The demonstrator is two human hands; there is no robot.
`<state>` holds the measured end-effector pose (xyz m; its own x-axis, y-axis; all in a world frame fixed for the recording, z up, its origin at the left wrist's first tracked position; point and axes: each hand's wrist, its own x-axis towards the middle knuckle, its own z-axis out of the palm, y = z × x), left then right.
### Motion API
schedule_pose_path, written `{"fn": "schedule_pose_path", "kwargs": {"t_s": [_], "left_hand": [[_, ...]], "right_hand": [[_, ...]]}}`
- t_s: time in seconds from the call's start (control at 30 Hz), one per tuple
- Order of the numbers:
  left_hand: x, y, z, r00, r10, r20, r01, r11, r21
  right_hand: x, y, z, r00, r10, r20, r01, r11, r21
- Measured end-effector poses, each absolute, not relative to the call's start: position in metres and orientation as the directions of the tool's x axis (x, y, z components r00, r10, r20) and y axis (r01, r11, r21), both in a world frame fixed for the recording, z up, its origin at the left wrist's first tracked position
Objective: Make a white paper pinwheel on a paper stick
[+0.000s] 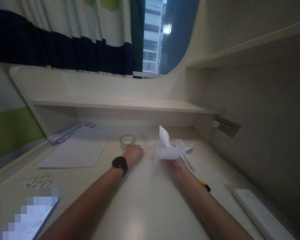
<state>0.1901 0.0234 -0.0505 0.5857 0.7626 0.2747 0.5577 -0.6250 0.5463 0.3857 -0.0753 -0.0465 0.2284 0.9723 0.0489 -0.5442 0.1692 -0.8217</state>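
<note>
My left hand [133, 155], with a black watch on its wrist, rests low over the desk just in front of a roll of clear tape [127, 140]. Its fingers are curled together, and what they hold, if anything, I cannot make out. Farther right, my right hand [173, 165] is closed at the underside of a white paper pinwheel [172, 152], whose blades stick up and out and hide the fingertips. A thin white paper stick [189, 162] lies beside that hand. Partly behind my right forearm is a yellow and black cutter [204, 184].
White paper sheets [77, 150] lie at the back left, near a pile of small pale pieces [38, 180]. A white power strip [261, 213] sits at the right. A shelf [122, 102] overhangs the desk's back; a cable runs from the wall socket [228, 126].
</note>
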Motion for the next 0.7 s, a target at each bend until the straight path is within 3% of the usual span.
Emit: {"fn": "schedule_pose_path", "kwargs": {"t_s": [0.17,0.33,0.5,0.7], "left_hand": [[0.187,0.023,-0.049,0.442,0.854,0.275,0.426,-0.470,0.774],[0.181,0.007,-0.039,0.310,0.940,0.146,0.109,-0.188,0.976],[0.165,-0.013,-0.033,0.348,0.937,0.023,-0.194,0.048,0.980],[0.147,-0.047,-0.038,0.412,0.908,-0.081,-0.333,0.233,0.914]], "right_hand": [[0.387,-0.077,-0.046,0.222,0.975,-0.030,-0.638,0.122,-0.760],[0.379,-0.078,-0.045,0.227,0.974,0.002,-0.537,0.127,-0.834],[0.366,-0.080,-0.048,0.252,0.967,0.021,-0.381,0.119,-0.917],[0.344,-0.091,-0.049,0.212,0.977,0.028,-0.257,0.083,-0.963]]}}
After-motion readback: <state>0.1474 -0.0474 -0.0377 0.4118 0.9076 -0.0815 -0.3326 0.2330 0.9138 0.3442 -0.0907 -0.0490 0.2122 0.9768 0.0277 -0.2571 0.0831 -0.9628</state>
